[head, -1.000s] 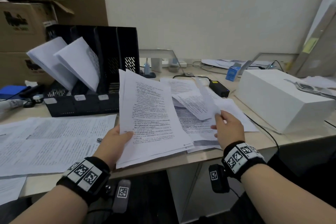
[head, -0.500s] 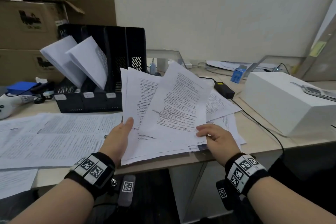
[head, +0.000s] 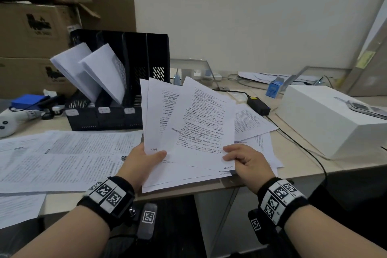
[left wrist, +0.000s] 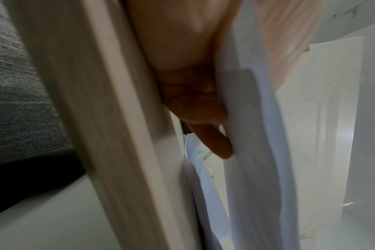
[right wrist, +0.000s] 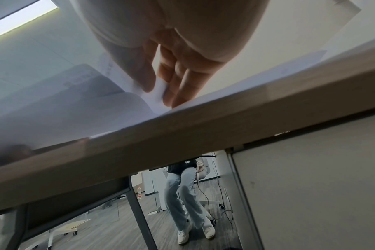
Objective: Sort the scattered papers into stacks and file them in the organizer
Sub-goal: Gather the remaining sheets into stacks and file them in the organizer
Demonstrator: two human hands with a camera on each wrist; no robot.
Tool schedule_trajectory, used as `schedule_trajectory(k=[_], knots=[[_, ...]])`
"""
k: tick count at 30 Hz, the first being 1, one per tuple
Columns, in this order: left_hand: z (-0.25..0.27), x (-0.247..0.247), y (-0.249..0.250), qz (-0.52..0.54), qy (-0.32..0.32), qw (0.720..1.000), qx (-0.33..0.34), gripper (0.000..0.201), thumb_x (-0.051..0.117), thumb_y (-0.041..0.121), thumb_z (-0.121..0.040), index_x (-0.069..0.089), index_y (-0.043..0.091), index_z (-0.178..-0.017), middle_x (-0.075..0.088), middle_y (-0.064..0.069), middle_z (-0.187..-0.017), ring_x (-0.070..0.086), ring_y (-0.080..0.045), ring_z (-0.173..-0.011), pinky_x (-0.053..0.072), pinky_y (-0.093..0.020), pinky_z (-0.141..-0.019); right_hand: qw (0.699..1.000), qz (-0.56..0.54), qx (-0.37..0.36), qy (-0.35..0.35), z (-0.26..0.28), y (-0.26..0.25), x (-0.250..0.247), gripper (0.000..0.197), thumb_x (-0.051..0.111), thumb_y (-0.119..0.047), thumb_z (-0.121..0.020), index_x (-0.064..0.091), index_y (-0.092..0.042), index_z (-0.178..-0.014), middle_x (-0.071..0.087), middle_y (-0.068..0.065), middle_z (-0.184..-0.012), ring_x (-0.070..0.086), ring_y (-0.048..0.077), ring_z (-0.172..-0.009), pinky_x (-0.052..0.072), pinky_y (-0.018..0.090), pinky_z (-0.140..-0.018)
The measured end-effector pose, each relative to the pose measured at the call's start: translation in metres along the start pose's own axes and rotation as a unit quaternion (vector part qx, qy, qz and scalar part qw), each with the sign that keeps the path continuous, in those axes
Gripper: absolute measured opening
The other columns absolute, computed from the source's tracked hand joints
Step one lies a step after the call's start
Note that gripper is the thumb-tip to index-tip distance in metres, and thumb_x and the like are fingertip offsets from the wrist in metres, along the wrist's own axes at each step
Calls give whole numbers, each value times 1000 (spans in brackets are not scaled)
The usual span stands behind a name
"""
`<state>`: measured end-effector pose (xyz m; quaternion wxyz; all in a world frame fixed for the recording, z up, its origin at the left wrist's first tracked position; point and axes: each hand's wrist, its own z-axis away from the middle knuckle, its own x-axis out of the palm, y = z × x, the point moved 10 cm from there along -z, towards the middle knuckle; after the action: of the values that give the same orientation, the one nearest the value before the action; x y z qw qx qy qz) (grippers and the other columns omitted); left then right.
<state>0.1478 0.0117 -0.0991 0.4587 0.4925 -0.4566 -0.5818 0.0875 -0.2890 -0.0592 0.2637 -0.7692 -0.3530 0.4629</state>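
My left hand (head: 146, 159) grips a fanned stack of printed sheets (head: 159, 123) by its lower left edge, thumb on top. In the left wrist view its fingers (left wrist: 206, 118) lie under the stack (left wrist: 253, 152). My right hand (head: 240, 158) pinches the lower right corner of a printed sheet (head: 205, 123) lying tilted on that stack; the right wrist view shows thumb and fingers (right wrist: 171, 84) closed on the sheet (right wrist: 161, 89). A black organizer (head: 117, 90) stands at the back left with two white bundles (head: 94, 71) leaning in its left slots. More loose papers (head: 251, 119) lie to the right.
Several printed sheets (head: 58, 153) cover the desk on the left. A white box (head: 326, 119) stands at the right, with a black power adapter (head: 258, 107) and its cable beside it. Cardboard boxes (head: 35, 27) rise behind the organizer. The desk edge (right wrist: 203, 128) is right under my hands.
My right hand lifted a sheet from the loose pile at the right and brought it left onto the stack in my left hand. The stack stayed roughly in place.
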Motion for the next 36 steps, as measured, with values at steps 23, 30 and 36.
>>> schedule_trajectory(k=[23,30,36], knots=[[2,-3,-2,67,38,997,9,33,51,5,-99,72,31,-103,78,11,-107,72,-19,-103,56,-38,-88,955,204,197,-89,-41,28,-1,21,57,-30,-93,75,-30,-103,42,-6,-147,43,19,-133,35,34,-111],[0,0,-4,57,24,998,2,38,49,3,-98,73,32,-105,79,14,-103,74,-20,-102,59,-42,-90,953,160,235,-107,-53,20,15,52,44,-21,-102,34,-11,-152,30,6,-160,32,24,-143,25,29,-114],[-5,1,-5,73,18,997,-13,39,48,-1,-97,72,29,-102,80,12,-101,72,-24,-104,56,-45,-94,932,-192,252,174,-34,27,-28,34,57,-23,-98,64,-20,-131,71,-4,-102,65,10,-87,56,31,-89]])
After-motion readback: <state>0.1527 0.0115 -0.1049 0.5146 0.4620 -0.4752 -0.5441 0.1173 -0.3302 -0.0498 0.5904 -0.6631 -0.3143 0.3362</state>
